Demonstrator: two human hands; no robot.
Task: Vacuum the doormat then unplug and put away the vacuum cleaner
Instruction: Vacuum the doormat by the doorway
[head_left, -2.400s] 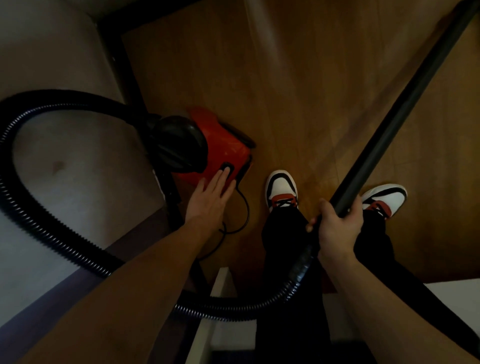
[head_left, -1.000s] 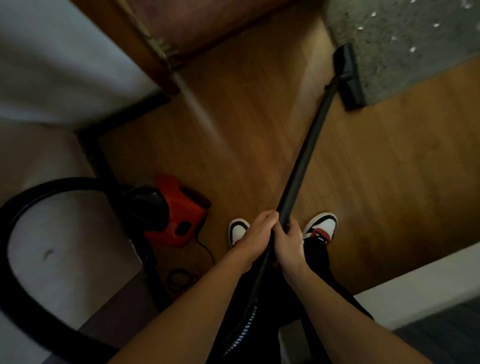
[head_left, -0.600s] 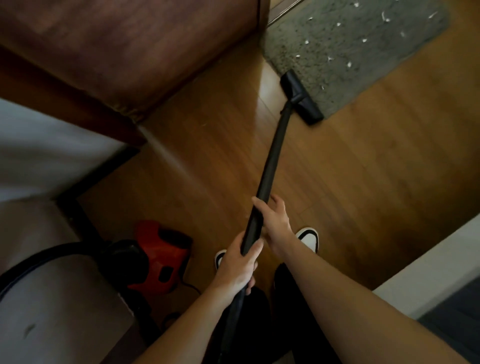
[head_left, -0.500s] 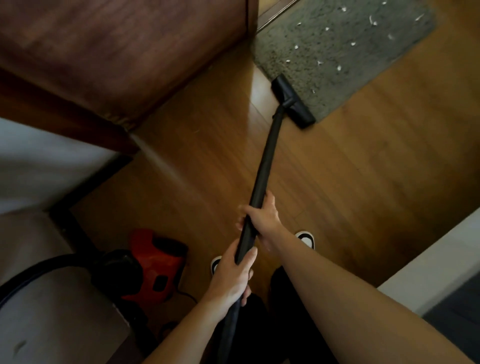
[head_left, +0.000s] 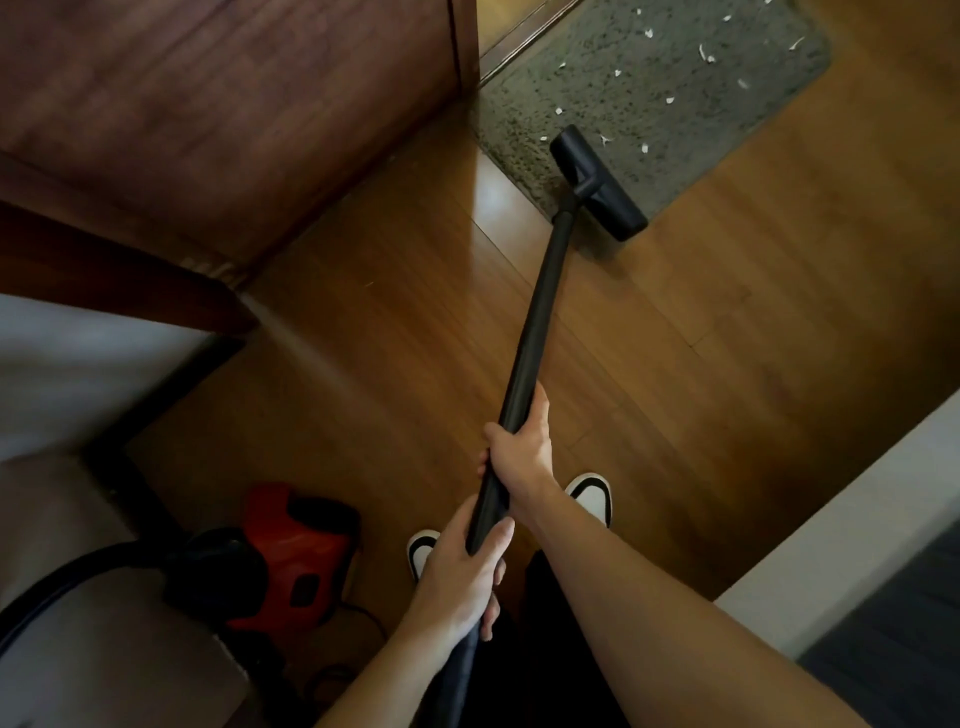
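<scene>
On the wood floor ahead lies the mat, flecked with pale scraps, most of it not yet cleaned by my judgement. The red vacuum sits behind at my left, so its hose trails clear. I hold the wand two-handed for reach and steering: right hand wrapped high, left hand closed lower. The nozzle rests on the mat's near corner, facing the scraps.

no text, label, brand or number can be read anywhere in this view; every surface is plain or blurred.
</scene>
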